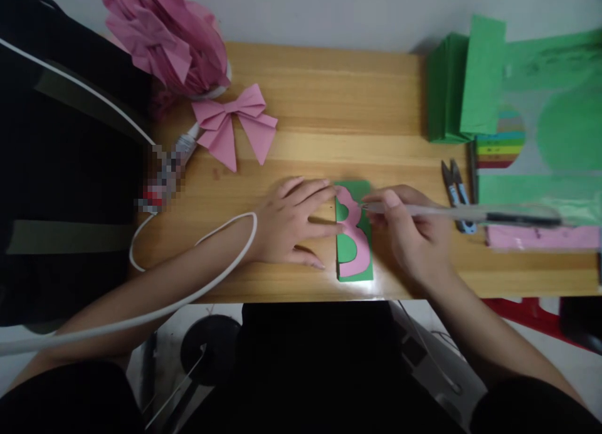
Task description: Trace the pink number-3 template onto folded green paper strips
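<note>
On the desk lies a green paper piece [367,233], with a pink cutout [360,252] shaped like half a bow on top of it. My left hand [294,217] rests flat with fingers spread, its fingertips touching the left edge of the pink cutout. My right hand [414,227] is closed around a clear pen [437,213] with a dark refill. The pen's tip is at the right edge of the pink cutout, near its upper curve; whether it touches the paper I cannot tell.
A folded pink paper bow [230,117] and a glue tube [172,167] lie left, near a pile of pink bows [174,45]. At right are blue-handled thread snips [458,195], a green paper stack [449,89] and a pink strip [540,237]. A white cable [207,290] crosses my left forearm.
</note>
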Action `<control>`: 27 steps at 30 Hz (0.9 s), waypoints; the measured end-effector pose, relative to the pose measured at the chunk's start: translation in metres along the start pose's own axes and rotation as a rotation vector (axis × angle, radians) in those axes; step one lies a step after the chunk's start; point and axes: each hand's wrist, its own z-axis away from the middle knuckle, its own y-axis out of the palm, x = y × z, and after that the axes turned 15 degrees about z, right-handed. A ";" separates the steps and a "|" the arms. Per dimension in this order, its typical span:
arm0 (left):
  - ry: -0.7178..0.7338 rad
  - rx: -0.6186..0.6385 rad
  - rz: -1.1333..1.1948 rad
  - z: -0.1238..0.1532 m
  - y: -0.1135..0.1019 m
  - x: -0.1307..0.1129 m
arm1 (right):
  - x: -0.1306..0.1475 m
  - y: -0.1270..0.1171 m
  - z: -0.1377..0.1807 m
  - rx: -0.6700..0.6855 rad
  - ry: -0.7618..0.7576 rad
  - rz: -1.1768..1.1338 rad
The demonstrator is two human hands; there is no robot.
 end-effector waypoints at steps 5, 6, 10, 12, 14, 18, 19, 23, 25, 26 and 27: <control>-0.011 -0.011 0.019 0.000 -0.001 -0.002 | 0.002 0.012 -0.018 0.072 0.004 0.017; -0.014 -0.008 0.025 -0.001 -0.001 -0.002 | 0.002 0.013 -0.019 0.078 0.004 0.020; -0.035 0.010 0.050 -0.002 -0.002 -0.003 | -0.001 0.014 -0.017 0.096 0.015 0.029; -0.043 0.014 0.056 -0.002 -0.002 -0.003 | -0.003 0.014 -0.017 0.103 0.019 0.027; -0.042 0.016 0.060 -0.002 -0.001 -0.003 | -0.003 0.013 -0.016 0.111 0.023 0.019; -0.046 0.016 0.065 -0.002 -0.001 -0.003 | -0.003 0.013 -0.016 0.117 0.020 0.026; -0.045 0.015 0.066 -0.002 -0.001 -0.003 | -0.004 0.013 -0.015 0.115 0.017 0.035; -0.037 0.001 0.073 -0.001 -0.001 -0.003 | -0.004 0.013 -0.016 0.117 0.017 0.053; -0.031 -0.006 0.076 -0.001 -0.001 -0.002 | -0.003 0.013 -0.016 0.122 0.013 0.058; -0.027 -0.007 0.077 0.000 -0.001 -0.002 | -0.002 0.012 -0.016 0.122 0.007 0.067; -0.024 -0.008 0.077 0.000 -0.001 -0.002 | -0.002 0.012 -0.016 0.119 0.001 0.078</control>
